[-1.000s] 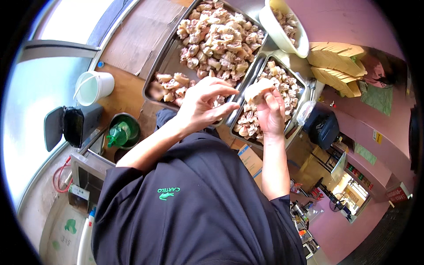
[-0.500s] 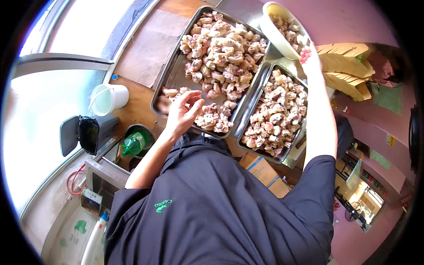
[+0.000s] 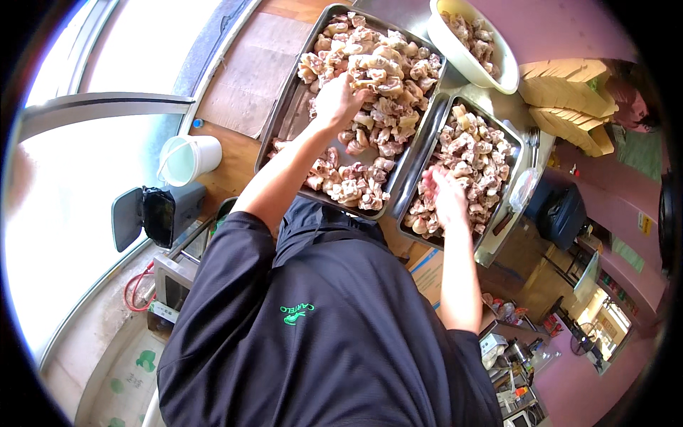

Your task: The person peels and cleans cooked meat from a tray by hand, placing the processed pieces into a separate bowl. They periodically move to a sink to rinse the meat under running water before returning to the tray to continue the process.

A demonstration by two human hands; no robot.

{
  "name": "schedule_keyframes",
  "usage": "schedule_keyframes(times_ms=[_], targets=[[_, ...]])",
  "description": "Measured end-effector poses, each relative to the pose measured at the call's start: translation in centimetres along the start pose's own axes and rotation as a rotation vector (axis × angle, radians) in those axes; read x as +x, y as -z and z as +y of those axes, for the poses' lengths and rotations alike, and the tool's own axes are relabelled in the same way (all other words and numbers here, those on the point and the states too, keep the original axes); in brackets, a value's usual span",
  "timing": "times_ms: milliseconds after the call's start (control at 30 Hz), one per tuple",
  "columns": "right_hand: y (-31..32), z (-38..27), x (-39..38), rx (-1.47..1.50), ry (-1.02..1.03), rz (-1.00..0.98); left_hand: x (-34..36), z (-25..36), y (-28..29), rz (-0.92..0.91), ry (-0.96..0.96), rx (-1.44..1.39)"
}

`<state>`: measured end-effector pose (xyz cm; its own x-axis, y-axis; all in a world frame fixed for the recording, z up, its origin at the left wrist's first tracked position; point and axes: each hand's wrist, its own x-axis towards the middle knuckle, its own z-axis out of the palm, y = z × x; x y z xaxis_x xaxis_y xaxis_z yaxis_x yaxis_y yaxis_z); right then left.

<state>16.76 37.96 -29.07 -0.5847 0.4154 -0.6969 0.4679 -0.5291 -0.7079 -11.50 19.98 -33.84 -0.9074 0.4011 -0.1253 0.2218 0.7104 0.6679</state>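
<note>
A large metal tray [image 3: 288,117] holds a big heap of pale, pinkish chopped meat pieces [image 3: 377,67] with skin on. A smaller group of pieces [image 3: 352,186] lies at its near end. My left hand [image 3: 340,103] reaches over this tray to the left side of the heap, thumb and fingers apart at the pieces. To the right, a narrower metal tray [image 3: 518,153] is filled with similar meat pieces [image 3: 473,149]. Above its left part hovers my right hand [image 3: 447,196], fingers loosely extended and reddish at the tips, with nothing visible in it.
A cream basin [image 3: 506,71] with more meat pieces stands at the far right. On the left are a white bucket [image 3: 203,154] and a grey bin [image 3: 186,203] with a black liner. A brown handle [image 3: 502,224] and a fork [image 3: 533,139] lie beside the narrow tray.
My right hand has come back from the cream basin to the narrow tray. My left hand has moved from the near pieces up to the main heap. The view has shifted slightly.
</note>
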Motion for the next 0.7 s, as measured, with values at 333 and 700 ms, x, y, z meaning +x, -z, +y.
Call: schedule_keyframes(times_ms=[333,700], targets=[[0.0,5.2,-3.9,0.123,-0.059,-0.023,-0.6,1.1,-2.5,0.061,0.271,-0.336],[-7.8,-1.9,-1.4,0.058,0.144,-0.311,-10.7,5.7,4.3,-0.131,0.16,-0.985]])
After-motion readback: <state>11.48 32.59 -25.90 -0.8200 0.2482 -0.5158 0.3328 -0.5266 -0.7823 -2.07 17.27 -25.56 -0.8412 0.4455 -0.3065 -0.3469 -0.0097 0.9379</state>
